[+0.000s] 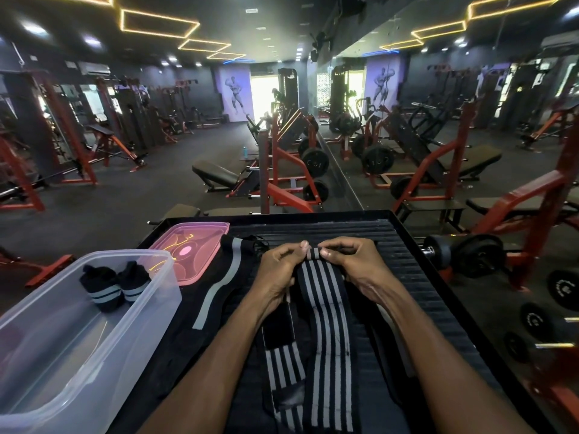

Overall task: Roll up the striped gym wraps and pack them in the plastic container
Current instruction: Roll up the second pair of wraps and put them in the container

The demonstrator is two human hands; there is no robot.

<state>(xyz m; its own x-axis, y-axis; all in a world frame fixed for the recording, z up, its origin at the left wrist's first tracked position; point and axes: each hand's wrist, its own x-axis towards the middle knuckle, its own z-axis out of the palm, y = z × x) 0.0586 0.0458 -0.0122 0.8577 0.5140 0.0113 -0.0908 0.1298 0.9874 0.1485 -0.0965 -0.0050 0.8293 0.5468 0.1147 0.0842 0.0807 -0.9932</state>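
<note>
Progress stood partway: two rolled wraps lay in the plastic container at the surface's left edge. Left hand and right hand pinched the striped wrap at mid-surface, starting its roll. Another wrap remained unrolled.

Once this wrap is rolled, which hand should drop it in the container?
Probably left. The left hand sits nearer the clear container, which stands open at the left; the right hand would need to cross over.

No text, label, brand or number can be read anywhere; the raised markings on the black weight plates at the right are too blurred to make out.
</note>
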